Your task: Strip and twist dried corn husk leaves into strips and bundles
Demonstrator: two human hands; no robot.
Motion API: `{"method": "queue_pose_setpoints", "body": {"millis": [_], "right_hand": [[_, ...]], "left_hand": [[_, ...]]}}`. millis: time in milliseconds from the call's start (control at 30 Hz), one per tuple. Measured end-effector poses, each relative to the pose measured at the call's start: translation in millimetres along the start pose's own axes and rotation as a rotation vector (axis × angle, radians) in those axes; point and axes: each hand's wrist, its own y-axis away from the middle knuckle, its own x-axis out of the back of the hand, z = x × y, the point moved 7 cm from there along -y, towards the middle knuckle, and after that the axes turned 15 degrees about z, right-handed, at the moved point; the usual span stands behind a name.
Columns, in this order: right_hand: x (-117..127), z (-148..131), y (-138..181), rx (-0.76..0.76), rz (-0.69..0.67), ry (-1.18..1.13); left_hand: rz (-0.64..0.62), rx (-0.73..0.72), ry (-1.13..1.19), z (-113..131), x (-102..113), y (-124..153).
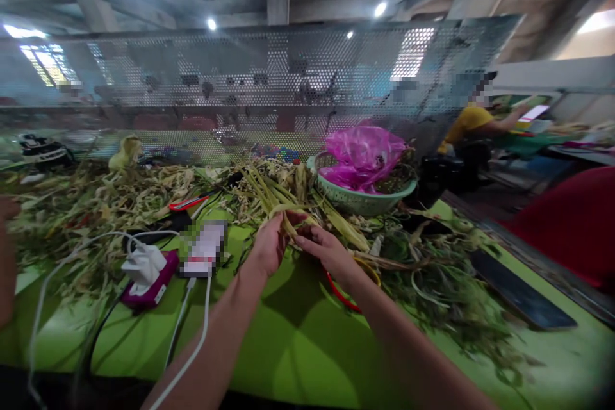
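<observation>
A bunch of pale yellow-green dried leaf strips [269,195], like corn husk, lies over the middle of the green table. My left hand [273,243] is closed around the near end of the bunch, with a strip bent over the fingers. Close beside it, my right hand [324,246] has its thumb and fingers curled on the same strips. The right fingertips are partly hidden behind the strips. Under my right wrist lie a red ring [342,295] and a yellow ring [371,271], both partly covered.
Left of my arms are a phone [205,250] on a cable and a purple power strip [152,282] with white plugs. A green basket [365,202] holds a pink plastic bag [365,150]. Dried leaves [77,211] spread widely. A perforated metal screen [240,90] stands behind. Another person sits far right.
</observation>
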Motion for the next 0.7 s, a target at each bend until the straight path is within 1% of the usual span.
{"method": "queue_pose_setpoints", "body": {"millis": [100,167,300,367,400,533,633,700], "right_hand": [[-5,4,4,-0.062,-0.015,-0.079],[-7,5,4,-0.088,-0.016,-0.139],[-4,8,1,-0.111,0.047,-0.207],[0,8,1,-0.096,0.080,-0.196],[0,8,2,-0.092,0.072,-0.177],[-4,4,3,-0.084,-0.020,-0.135],[0,1,0,-0.054,0.007,-0.089],[2,2,-1,-0.065,0.013,-0.027]], "left_hand": [[-0.077,0.052,-0.035,-9,-8,8],[-0.109,0.057,-0.072,-15,-11,10],[-0.130,-0.034,-0.157,-18,-12,9],[-0.109,-0.059,-0.165,-16,-10,6],[-0.094,-0.068,-0.157,-13,-9,5],[-0.001,-0.077,-0.131,-1,-1,2],[0.051,-0.059,-0.090,4,3,1],[0.051,-0.048,-0.063,5,2,2]]}}
